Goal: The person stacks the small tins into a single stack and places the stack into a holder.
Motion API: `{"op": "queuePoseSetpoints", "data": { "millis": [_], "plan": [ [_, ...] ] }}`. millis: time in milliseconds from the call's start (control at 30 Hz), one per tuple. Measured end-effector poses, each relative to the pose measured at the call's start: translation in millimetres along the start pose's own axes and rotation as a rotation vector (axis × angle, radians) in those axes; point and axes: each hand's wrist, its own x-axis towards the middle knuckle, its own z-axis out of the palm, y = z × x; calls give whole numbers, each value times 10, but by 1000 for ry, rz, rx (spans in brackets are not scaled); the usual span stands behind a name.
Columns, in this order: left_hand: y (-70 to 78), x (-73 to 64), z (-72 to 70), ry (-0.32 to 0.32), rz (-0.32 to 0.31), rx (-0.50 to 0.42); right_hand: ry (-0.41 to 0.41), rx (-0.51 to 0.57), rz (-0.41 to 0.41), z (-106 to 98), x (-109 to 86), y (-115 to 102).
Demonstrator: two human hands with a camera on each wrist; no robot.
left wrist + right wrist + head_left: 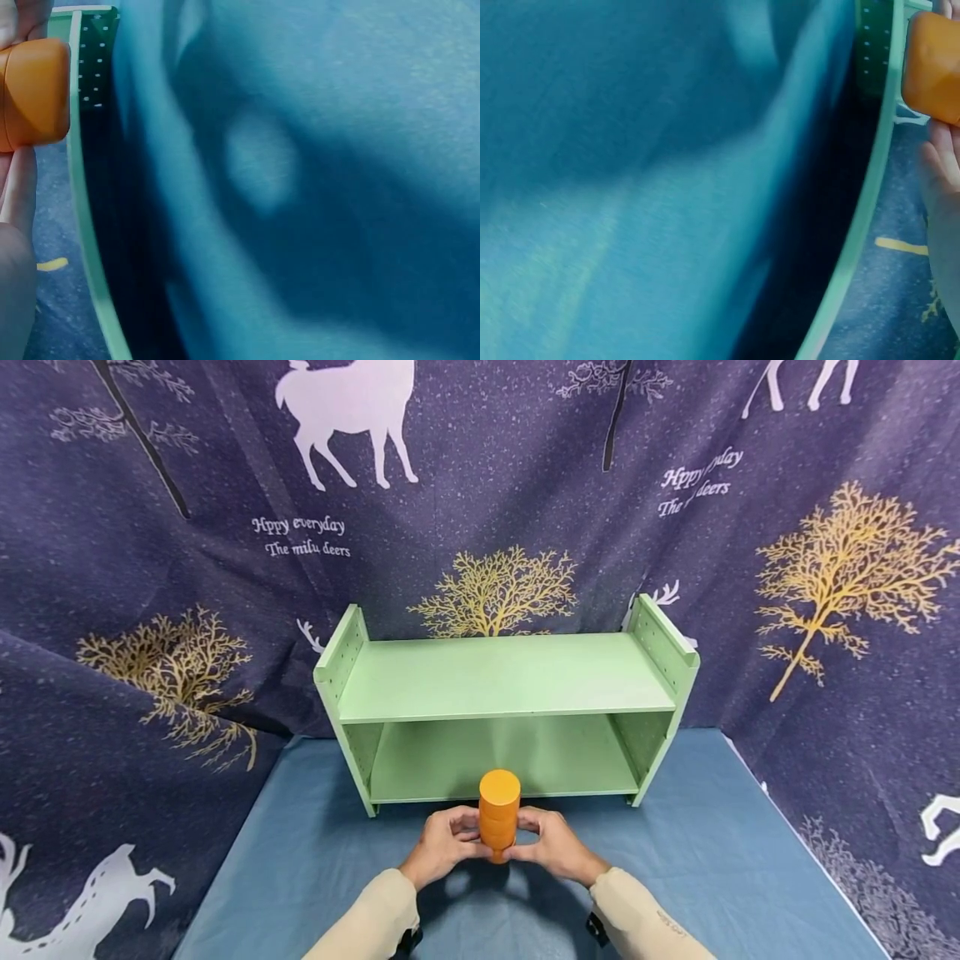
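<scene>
An orange cylinder [499, 810] with a flat round top and a faint seam around it stands upright in front of the green shelf [506, 677]. From one side my left hand [444, 845] grips it between thumb and fingers, while my right hand [557, 845] does the same from the opposite side. In the left wrist view the cylinder's rounded end [37, 94] shows at the left edge, with fingers beside it. The right wrist view catches part of that orange surface [934, 67] at its right edge, against the fingers. Palms hide behind the backs of both hands.
The two-level shelf has raised side panels [667, 647] with holes, and its lower board [450, 760] lies just beyond the hands. Blue cloth [300, 877] covers the table. Dark patterned fabric [495, 510] hangs behind and at both sides.
</scene>
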Motion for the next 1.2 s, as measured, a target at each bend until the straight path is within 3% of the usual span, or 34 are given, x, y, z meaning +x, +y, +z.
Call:
{"op": "queuePoseSetpoints", "data": {
  "millis": [367, 733, 1200],
  "plan": [
    [243, 29, -30, -39, 48, -6, 6, -35, 13, -140, 11, -223],
    [427, 85, -80, -58, 39, 13, 8, -78, 6, -255, 51, -430],
    [713, 134, -159, -68, 89, 60, -3, -93, -20, -405, 133, -699]
  ]
}}
